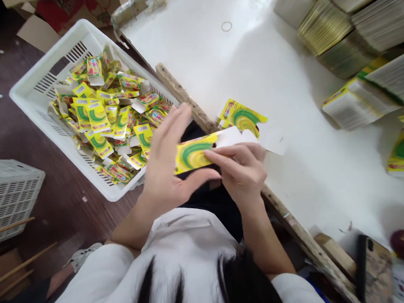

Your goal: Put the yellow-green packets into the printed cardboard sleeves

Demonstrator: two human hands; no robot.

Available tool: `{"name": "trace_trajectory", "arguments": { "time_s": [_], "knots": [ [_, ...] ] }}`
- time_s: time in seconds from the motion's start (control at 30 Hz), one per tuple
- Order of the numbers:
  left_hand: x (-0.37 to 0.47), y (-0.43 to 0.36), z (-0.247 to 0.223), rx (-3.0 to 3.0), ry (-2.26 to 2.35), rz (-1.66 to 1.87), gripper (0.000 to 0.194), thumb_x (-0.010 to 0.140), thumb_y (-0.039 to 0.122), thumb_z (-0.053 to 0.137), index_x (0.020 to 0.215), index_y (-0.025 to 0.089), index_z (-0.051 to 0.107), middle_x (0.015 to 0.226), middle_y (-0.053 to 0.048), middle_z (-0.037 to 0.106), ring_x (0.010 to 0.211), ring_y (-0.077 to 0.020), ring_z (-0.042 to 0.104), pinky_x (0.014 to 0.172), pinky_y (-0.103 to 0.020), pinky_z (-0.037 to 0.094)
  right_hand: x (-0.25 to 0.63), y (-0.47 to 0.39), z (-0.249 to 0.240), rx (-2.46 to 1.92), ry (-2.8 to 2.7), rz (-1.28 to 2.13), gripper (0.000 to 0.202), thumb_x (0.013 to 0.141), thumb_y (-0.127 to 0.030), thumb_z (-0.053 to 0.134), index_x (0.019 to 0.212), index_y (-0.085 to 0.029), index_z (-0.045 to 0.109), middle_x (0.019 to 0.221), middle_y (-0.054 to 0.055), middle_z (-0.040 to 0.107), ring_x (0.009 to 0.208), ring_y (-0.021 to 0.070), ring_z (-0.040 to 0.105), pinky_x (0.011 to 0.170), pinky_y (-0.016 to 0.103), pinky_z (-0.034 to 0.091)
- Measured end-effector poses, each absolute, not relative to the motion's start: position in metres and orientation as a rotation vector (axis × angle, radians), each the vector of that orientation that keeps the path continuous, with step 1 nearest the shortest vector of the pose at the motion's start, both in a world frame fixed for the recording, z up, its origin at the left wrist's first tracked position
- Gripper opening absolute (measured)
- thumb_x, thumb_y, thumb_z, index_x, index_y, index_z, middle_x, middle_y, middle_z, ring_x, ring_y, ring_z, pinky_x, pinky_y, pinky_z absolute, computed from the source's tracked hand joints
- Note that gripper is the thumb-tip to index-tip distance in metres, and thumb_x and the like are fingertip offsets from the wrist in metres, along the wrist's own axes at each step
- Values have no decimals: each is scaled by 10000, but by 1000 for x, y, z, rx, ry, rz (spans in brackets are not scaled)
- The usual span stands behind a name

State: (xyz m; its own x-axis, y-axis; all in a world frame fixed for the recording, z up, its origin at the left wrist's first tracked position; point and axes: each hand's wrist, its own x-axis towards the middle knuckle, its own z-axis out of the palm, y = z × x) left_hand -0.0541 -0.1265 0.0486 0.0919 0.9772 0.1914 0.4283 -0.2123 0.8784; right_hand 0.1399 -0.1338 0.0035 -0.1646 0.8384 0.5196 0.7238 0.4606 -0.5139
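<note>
A small yellow-and-green printed carton [192,153], its white end flaps sticking out at the right, is pinched between the thumb and fingers of my right hand [245,169]. Around the carton's left end my left hand [166,161] is open, fingers stretched upward and thumb pointing right beneath the carton. Whether its palm touches that end I cannot tell. Just behind, an unfolded carton blank [243,116] of the same print lies on the white table [304,162] near its edge.
A white plastic basket [87,27] full of similar cartons stands at the left, beside another white crate [9,190]. Stacks of flat blanks [325,25] line the table's right side. A rubber band [226,26] lies at the back; a phone [374,271] is front right.
</note>
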Motion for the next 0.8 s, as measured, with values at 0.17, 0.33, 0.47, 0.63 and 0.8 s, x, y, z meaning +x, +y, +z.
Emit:
{"name": "trace_trajectory", "arguments": {
  "time_s": [0.17, 0.33, 0.47, 0.63, 0.8],
  "knots": [
    [-52, -106, 18, 1851, 1199, 644, 738, 786, 413, 809, 1414, 214, 475, 1322, -101, 668, 1194, -292, 678, 1008, -415, 557, 135, -136, -5, -1194, -1926, 84, 338, 933, -257, 722, 1230, -418, 711, 1230, 5, 708, 1199, 266, 646, 1170, 514, 423],
    [-34, -113, -9, 1864, 1128, 752, 624, 784, 301, 778, 1326, 209, 484, 1219, -63, 698, 1046, -219, 712, 882, -315, 565, 142, -135, -15, -1294, -1453, 708, 751, 968, -517, 624, 1610, -281, 315, 1661, 133, 382, 1563, 353, 342, 1252, 605, 330],
    [-23, -124, -18, 2049, 1015, 925, 660, 805, 238, 722, 1391, 235, 417, 1306, -90, 663, 1135, -248, 686, 930, -351, 552, 140, -132, -21, -1113, -1190, 1573, 574, 967, -539, 624, 1487, -318, 521, 1565, 62, 561, 1466, 278, 517, 1230, 527, 427],
    [-23, -123, -25, 2162, 1048, 1079, 566, 800, 201, 677, 1317, 253, 451, 1134, -58, 657, 1052, -229, 685, 839, -334, 559, 136, -131, -27, -1014, -1019, 1674, 686, 864, -614, 741, 1454, -317, 557, 1486, 66, 639, 1377, 283, 612, 1163, 503, 512],
    [-23, -121, -21, 2189, 1033, 1015, 602, 795, 167, 677, 1337, 281, 441, 1188, -59, 632, 1139, -233, 658, 897, -341, 564, 133, -136, -31, -1055, -1097, 1516, 650, 961, -639, 589, 1506, -293, 508, 1450, 90, 664, 1362, 272, 627, 1151, 494, 525]
  ]
}}
